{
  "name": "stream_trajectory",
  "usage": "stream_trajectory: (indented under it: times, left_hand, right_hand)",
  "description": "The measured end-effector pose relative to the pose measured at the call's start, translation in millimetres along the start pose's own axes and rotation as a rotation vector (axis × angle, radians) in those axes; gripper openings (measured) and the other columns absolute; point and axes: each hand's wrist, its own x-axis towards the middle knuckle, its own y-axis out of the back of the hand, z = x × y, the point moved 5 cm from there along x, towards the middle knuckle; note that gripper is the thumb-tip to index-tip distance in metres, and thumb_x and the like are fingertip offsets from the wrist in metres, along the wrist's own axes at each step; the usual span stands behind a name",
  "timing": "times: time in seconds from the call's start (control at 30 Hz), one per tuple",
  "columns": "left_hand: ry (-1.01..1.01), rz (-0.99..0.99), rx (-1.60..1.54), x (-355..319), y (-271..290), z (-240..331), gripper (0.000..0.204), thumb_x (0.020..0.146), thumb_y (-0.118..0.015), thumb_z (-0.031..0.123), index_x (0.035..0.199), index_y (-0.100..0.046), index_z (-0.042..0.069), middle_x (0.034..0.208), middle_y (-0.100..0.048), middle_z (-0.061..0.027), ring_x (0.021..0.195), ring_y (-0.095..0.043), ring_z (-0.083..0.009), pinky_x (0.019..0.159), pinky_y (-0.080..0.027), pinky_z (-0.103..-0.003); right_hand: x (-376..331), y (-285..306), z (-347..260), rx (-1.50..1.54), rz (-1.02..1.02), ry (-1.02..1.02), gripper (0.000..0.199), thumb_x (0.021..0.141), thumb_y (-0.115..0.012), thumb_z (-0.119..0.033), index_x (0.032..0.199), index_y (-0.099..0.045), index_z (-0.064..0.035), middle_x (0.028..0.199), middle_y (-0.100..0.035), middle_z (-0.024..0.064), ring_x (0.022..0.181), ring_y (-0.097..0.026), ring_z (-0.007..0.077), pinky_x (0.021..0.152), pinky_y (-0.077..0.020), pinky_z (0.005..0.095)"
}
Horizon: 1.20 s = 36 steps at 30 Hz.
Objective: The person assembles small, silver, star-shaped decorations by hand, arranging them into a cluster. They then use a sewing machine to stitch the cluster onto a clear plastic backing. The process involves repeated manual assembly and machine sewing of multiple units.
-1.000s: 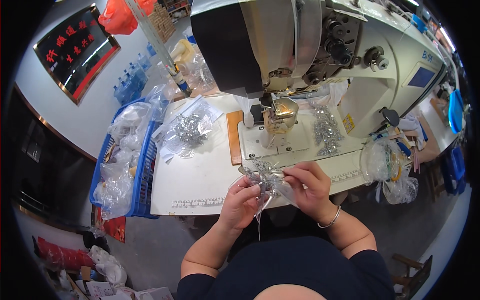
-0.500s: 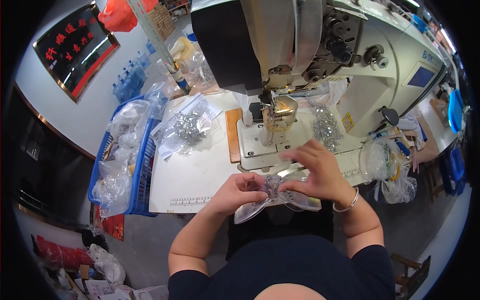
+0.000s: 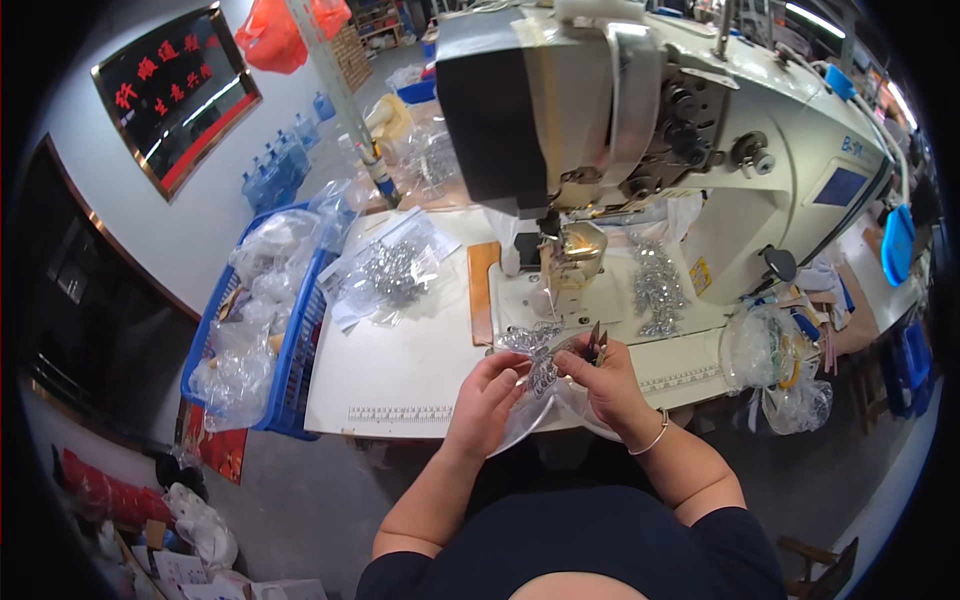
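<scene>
A silvery, butterfly-shaped ornament on a clear plastic piece is held between my hands at the table's front edge. My left hand pinches its left side between thumb and fingers. On the right side, my right hand presses it with the thumb. Small thread snips stick up out of my right hand's curled fingers, blades pointing away from me. Just beyond the ornament stands the sewing machine's needle area. The fingers hide part of the clear piece.
Silver ornaments lie in a pile on the machine bed and on a plastic bag to the left. A blue basket of plastic bags stands left of the white table. Clear bags hang at the right edge.
My right hand has come down from a raised, spread pose to grip the ornament's right side. The ornament now shows spread out and tilted up, and the snips have come into sight.
</scene>
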Motion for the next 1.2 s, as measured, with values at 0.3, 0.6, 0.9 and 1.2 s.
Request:
stream_trajectory:
  times: [0.3, 0.6, 0.9, 1.2]
  left_hand:
    - [-0.185, 0.099, 0.141, -2.6, -4.1, -2.9, 0.032, 0.086, -0.051, -0.006, 0.118, -0.05, -0.004, 0.109, -0.059, -0.0159, 0.098, -0.06, -0.0218, 0.084, -0.053, -0.034]
    - [-0.171, 0.114, 0.109, -2.7, 2.6, -8.4, 0.031, 0.087, -0.053, -0.003, 0.118, -0.05, -0.002, 0.107, -0.06, -0.016, 0.097, -0.061, -0.0225, 0.08, -0.054, -0.036]
    - [-0.62, -0.539, 0.306, -10.4, -35.0, 49.9, 0.011, 0.078, -0.068, 0.006, 0.081, -0.058, 0.011, 0.083, -0.068, -0.0077, 0.123, -0.043, -0.0374, 0.112, -0.012, -0.05]
    - [-0.433, -0.766, -0.233, 20.0, -14.0, 35.0, 0.018, 0.081, -0.063, 0.028, 0.078, -0.057, 0.011, 0.057, -0.06, -0.0036, 0.108, -0.052, -0.0268, 0.114, 0.003, -0.04]
  right_hand:
    - [-2.6, -4.1, 8.0, -0.232, -0.054, -0.015, 0.016, 0.078, -0.072, -0.014, 0.079, -0.063, -0.001, 0.069, -0.054, -0.004, 0.066, -0.045, 0.0039, 0.06, -0.0374, 0.0197]
    - [4.5, 12.2, 2.9, -0.314, -0.038, -0.023, 0.018, 0.076, -0.074, -0.015, 0.08, -0.063, -0.0018, 0.071, -0.056, -0.0032, 0.064, -0.046, 0.0038, 0.059, -0.0385, 0.019]
    - [4.3, 43.7, 2.2, -0.106, 0.074, -0.033, 0.031, 0.094, -0.051, -0.03, 0.096, -0.064, -0.0021, 0.089, -0.063, 0.0043, 0.064, -0.048, 0.006, 0.056, -0.0394, 0.0203]
    - [-3.6, -2.3, 2.9, -0.582, -0.053, 0.257, 0.062, 0.076, -0.072, -0.032, 0.127, -0.049, -0.0066, 0.11, -0.056, 0.0112, 0.089, -0.051, 0.0164, 0.082, -0.0445, 0.0306]
